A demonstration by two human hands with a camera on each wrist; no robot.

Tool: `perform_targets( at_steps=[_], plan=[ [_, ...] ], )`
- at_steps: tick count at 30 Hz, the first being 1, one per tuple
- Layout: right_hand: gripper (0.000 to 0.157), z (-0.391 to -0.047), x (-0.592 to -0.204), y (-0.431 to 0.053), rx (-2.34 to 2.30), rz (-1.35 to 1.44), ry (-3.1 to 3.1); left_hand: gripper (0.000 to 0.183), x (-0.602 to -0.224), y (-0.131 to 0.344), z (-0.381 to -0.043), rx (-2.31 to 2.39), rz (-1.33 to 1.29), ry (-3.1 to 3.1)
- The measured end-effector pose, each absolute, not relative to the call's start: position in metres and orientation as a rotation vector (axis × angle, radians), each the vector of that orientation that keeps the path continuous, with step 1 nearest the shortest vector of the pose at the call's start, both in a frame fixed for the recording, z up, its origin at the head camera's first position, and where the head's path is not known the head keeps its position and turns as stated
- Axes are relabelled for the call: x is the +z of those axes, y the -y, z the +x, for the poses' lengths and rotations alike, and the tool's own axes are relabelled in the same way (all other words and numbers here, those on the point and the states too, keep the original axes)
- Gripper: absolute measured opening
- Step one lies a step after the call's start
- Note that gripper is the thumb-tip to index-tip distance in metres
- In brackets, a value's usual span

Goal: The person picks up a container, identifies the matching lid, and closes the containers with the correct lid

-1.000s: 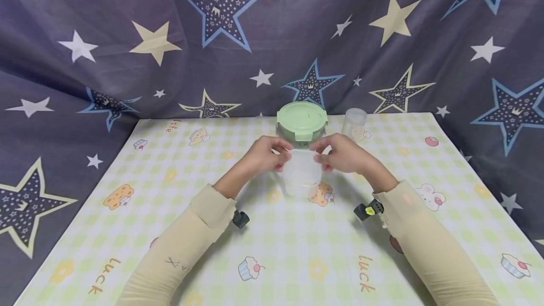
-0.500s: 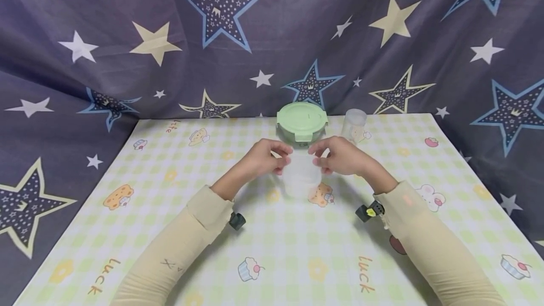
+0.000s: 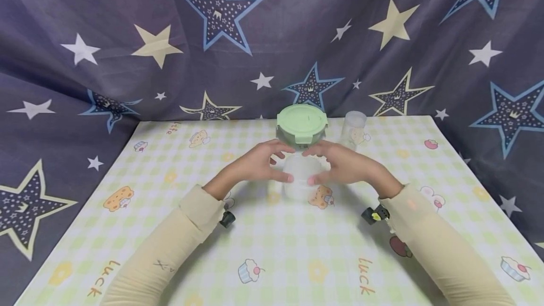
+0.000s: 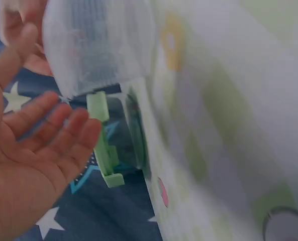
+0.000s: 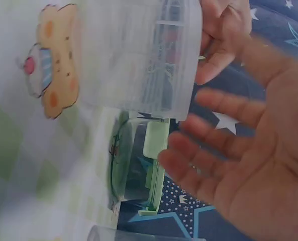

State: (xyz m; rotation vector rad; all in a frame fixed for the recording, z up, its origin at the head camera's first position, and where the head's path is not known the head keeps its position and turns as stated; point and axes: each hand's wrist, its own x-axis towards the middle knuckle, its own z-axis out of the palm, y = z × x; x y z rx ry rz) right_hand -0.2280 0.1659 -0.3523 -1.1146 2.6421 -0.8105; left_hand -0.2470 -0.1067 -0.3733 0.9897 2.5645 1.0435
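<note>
A translucent white plastic container (image 3: 301,184) stands upright on the table, near its middle. My left hand (image 3: 264,162) is beside its left, fingers spread and slightly bent, thumb at the near side. Mirroring it, my right hand (image 3: 341,163) is at the container's right. Both palms appear without anything in them in the wrist views, where the left hand's fingers (image 4: 53,123) and the right hand's fingers (image 5: 214,135) stand apart from the container wall. Straight behind is a round clear food box with a green clip lid (image 3: 302,120).
A clear cylindrical cup (image 3: 354,128) stands at the back right, beside the green-lidded box. The checked tablecloth (image 3: 289,254) has printed cartoon figures. A dark curtain with stars (image 3: 272,27) hangs close behind the table's far edge.
Both hands have let go of the container's top rim, and the fingers have spread. The thumbs have come down toward the near side. The container stays in about the same place.
</note>
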Motion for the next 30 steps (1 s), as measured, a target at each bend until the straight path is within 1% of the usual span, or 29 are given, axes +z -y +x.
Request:
perform_targets(
  at_steps=[2, 4, 7, 11, 14, 24, 30],
  plan=[
    [0.072, -0.224, -0.354, -0.167, -0.755, -1.178, -2.620, 0.076, -0.376, 0.109, -0.248, 1.015, 1.079, -2.554],
    [0.075, -0.222, -0.356, -0.167, -0.714, -1.217, -2.628, 0.078, -0.377, 0.110, -0.249, 0.992, 1.126, -2.554],
    [0.072, -0.220, -0.359, -0.168, -0.705, -1.241, -2.664, 0.076, -0.378, 0.111, -0.250, 0.970, 1.165, -2.553],
    [0.061, -0.219, -0.361, -0.171, -0.739, -1.263, -2.684, 0.072, -0.378, 0.111, -0.249, 0.935, 1.191, -2.547],
    [0.056, -0.217, -0.361, -0.171, -0.750, -1.273, -2.698, 0.071, -0.379, 0.111, -0.249, 0.906, 1.198, -2.554],
    [0.059, -0.217, -0.361, -0.169, -0.751, -1.235, -2.726, 0.075, -0.376, 0.112, -0.251, 0.869, 1.175, -2.564],
    [0.056, -0.218, -0.364, -0.168, -0.787, -1.241, -2.726, 0.075, -0.378, 0.111, -0.252, 0.844, 1.173, -2.569]
  ],
)
